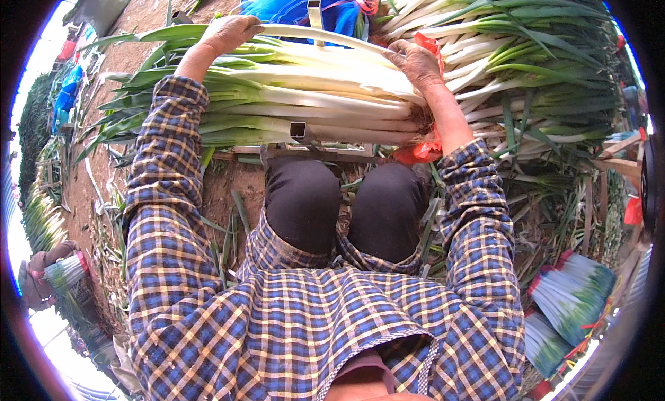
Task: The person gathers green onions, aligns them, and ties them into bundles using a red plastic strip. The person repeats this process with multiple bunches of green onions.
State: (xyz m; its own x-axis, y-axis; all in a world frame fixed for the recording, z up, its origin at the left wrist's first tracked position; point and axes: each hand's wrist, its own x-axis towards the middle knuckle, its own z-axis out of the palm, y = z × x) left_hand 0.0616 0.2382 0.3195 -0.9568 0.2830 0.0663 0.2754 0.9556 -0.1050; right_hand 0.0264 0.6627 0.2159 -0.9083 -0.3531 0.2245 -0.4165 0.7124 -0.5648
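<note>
My left hand (231, 33) grips a long green onion (322, 33) near where its white shank meets the green leaves. Toward its root end, my right hand (415, 62) pinches the same stalk, so it spans nearly level between both hands. Just below it lies a thick row of green onions (332, 81), leaves to the left and roots to the right. A low metal rack with square-tube posts (297, 130) cradles this row. Red plastic (428, 45) shows behind my right hand, and another red plastic piece (421, 151) hangs by the roots.
A large heap of green onions (530, 63) rises on the right. Blue netting (296, 3) lies beyond the rack. Wrapped bundles (571, 297) rest at the lower right, near a wooden frame (618, 164). At the left edge, a person (39, 276) is by another bundle. Leaf scraps litter the soil.
</note>
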